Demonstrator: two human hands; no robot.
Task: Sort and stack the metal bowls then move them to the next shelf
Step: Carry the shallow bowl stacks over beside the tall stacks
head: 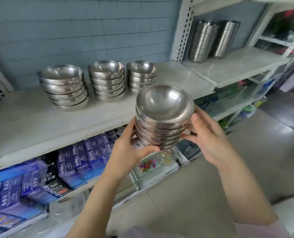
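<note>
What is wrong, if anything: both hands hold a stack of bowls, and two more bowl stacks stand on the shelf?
The count. The head view shows three bowl stacks on the shelf, not two; the left hand and right hand hold a stack.

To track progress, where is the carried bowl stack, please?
Head view, centre-right: silver metal bowl stack between left hand and right hand, near the rightmost shelved stack.

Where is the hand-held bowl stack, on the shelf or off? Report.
Off. The left hand and right hand grip the bowl stack in the air, in front of the shelf edge.
</note>
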